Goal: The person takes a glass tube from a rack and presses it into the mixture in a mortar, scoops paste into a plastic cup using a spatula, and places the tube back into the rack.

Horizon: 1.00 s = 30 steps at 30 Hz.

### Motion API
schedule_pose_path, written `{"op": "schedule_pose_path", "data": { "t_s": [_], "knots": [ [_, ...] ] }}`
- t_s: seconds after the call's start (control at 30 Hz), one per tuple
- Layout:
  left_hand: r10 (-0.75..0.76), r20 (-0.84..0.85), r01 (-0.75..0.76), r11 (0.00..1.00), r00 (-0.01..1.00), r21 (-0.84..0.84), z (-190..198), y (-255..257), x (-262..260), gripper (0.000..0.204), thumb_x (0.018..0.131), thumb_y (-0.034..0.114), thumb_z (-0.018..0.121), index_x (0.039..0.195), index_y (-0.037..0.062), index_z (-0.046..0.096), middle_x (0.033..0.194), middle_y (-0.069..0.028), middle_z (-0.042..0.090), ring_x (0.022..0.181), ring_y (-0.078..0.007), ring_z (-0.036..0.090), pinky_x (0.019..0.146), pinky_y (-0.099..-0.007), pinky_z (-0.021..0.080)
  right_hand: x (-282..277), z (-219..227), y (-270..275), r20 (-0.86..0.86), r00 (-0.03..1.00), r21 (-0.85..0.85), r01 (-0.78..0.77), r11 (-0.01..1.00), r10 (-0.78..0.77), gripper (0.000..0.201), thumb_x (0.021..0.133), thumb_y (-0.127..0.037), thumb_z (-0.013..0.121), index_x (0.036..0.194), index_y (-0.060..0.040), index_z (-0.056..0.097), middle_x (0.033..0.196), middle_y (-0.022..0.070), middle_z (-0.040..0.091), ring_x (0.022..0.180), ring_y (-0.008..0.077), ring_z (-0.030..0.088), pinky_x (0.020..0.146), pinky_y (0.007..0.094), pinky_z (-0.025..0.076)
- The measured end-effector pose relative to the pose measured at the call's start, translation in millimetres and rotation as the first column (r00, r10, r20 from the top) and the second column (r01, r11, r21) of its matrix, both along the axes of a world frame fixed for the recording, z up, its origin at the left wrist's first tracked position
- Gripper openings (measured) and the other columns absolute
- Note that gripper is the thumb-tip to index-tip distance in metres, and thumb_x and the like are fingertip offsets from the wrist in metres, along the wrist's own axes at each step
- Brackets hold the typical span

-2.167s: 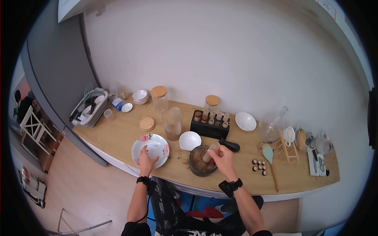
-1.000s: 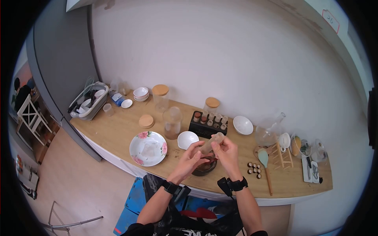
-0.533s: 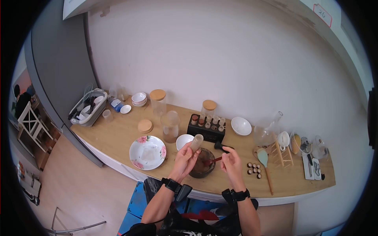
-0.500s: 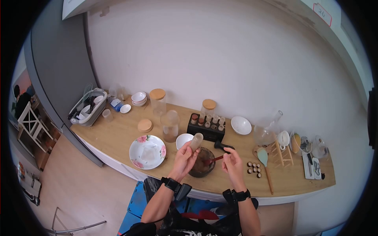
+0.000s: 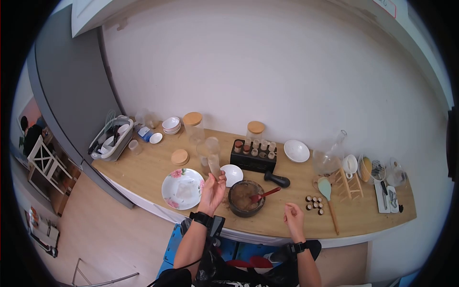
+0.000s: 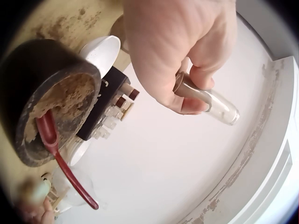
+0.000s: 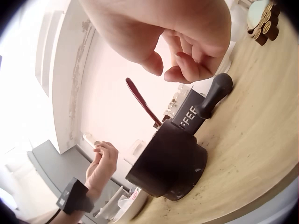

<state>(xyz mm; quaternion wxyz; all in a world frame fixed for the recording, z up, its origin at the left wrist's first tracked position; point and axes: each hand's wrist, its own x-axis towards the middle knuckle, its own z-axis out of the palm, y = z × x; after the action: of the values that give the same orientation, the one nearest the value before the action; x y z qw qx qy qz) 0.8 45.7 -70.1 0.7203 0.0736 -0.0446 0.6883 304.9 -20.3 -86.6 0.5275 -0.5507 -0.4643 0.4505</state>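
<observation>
Small glass tube (image 6: 220,108) is pinched by the left hand (image 5: 212,193), thumb against fingers, held up left of the dark bowl (image 7: 168,158). Red scoop (image 5: 268,193) is propped in the brown powder (image 5: 243,192) there (handle poking out). Nothing's gripped by the right hand (image 5: 294,221), fingers kinda loosely curled.

Reads "FFEE" in white on the rack (image 7: 190,111), far middle, partly hidden. Shows marks on the sign (image 5: 386,6), far right and high, too cut off to read.
</observation>
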Motion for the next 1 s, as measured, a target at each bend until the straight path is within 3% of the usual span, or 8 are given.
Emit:
{"op": "schedule_pose_path", "data": {
  "t_s": [0.17,0.2,0.43,0.67,0.73,0.87,0.93,1.0],
  "knots": [
    [0.117,-0.196,-0.119,0.993,0.973,0.002,7,6,-18,0.041,0.091,0.020,0.060,0.122,-0.0030,0.047,0.111,-0.0147,0.051,0.088,-0.0164,0.048,0.073,-0.0219,0.046,7,-36,7,0.196,0.978,0.045,0.061,0.997,-0.068,0.013,0.091,-0.012,0.060,0.100,-0.0024,0.061,0.059,-0.0030,0.050,0.050,0.0042,0.045,0.044,0.0198,0.034],
    [0.151,-0.206,-0.150,0.988,0.967,0.018,10,6,-20,0.030,0.093,0.021,0.058,0.112,-0.0016,0.052,0.109,-0.0137,0.055,0.088,-0.0166,0.050,0.070,-0.0222,0.045,7,-50,9,0.186,0.980,0.042,0.062,0.997,-0.068,0.013,0.091,-0.012,0.060,0.100,-0.0024,0.061,0.059,-0.0030,0.050,0.050,0.0042,0.045,0.044,0.0198,0.034],
    [0.259,-0.322,-0.296,0.953,0.910,-0.070,21,20,-71,0.026,0.094,0.018,0.057,0.113,0.0002,0.052,0.105,-0.0092,0.055,0.085,-0.0147,0.050,0.070,-0.0218,0.045,4,-88,18,0.151,0.969,0.135,0.177,0.975,-0.196,0.007,0.090,-0.008,0.059,0.092,-0.0012,0.061,0.062,-0.0056,0.049,0.055,0.0018,0.041,0.049,0.0194,0.032],
    [0.473,-0.558,-0.533,0.844,0.682,0.063,71,52,-123,0.016,0.092,0.014,0.060,0.106,0.0077,0.057,0.098,-0.0016,0.062,0.085,-0.0107,0.055,0.071,-0.0228,0.043,2,-90,14,0.230,0.947,0.097,0.207,0.973,-0.225,0.006,0.090,-0.006,0.059,0.090,-0.0006,0.060,0.062,-0.0054,0.048,0.055,0.0023,0.040,0.049,0.0200,0.031],
    [0.593,-0.669,-0.605,0.752,0.448,0.261,93,60,-124,0.017,0.091,0.010,0.061,0.107,0.0066,0.056,0.097,-0.0025,0.062,0.084,-0.0101,0.055,0.071,-0.0226,0.043,2,-93,13,0.216,0.951,0.107,0.203,0.973,-0.222,0.005,0.090,-0.006,0.059,0.090,-0.0011,0.061,0.063,-0.0055,0.047,0.056,0.0025,0.040,0.049,0.0199,0.031],
    [0.578,-0.783,-0.594,0.721,0.230,0.358,96,75,-119,0.023,0.089,0.006,0.062,0.110,0.0049,0.053,0.093,-0.0040,0.062,0.082,-0.0100,0.056,0.072,-0.0224,0.044,2,-94,13,0.292,0.926,0.135,0.206,0.969,-0.238,0.004,0.089,-0.006,0.060,0.087,-0.0020,0.061,0.064,-0.0049,0.045,0.057,0.0030,0.041,0.050,0.0202,0.033],
    [0.431,-0.876,-0.509,0.717,-0.215,0.477,80,78,-108,0.034,0.085,0.006,0.067,0.113,0.0041,0.047,0.090,-0.0060,0.062,0.075,-0.0102,0.056,0.068,-0.0226,0.044,0,-94,13,0.266,0.927,0.152,0.231,0.961,-0.265,0.004,0.087,-0.006,0.062,0.086,-0.0023,0.062,0.060,-0.0007,0.048,0.054,0.0059,0.044,0.049,0.0229,0.036],
    [0.390,-0.865,-0.474,0.725,-0.315,0.500,64,81,-103,0.039,0.082,0.007,0.069,0.114,0.0048,0.045,0.088,-0.0067,0.062,0.073,-0.0106,0.056,0.066,-0.0232,0.045,1,-96,13,0.243,0.926,0.167,0.253,0.953,-0.289,0.004,0.084,-0.007,0.063,0.085,-0.0027,0.063,0.057,0.0035,0.051,0.050,0.0088,0.046,0.048,0.0255,0.039]
  ]
}}
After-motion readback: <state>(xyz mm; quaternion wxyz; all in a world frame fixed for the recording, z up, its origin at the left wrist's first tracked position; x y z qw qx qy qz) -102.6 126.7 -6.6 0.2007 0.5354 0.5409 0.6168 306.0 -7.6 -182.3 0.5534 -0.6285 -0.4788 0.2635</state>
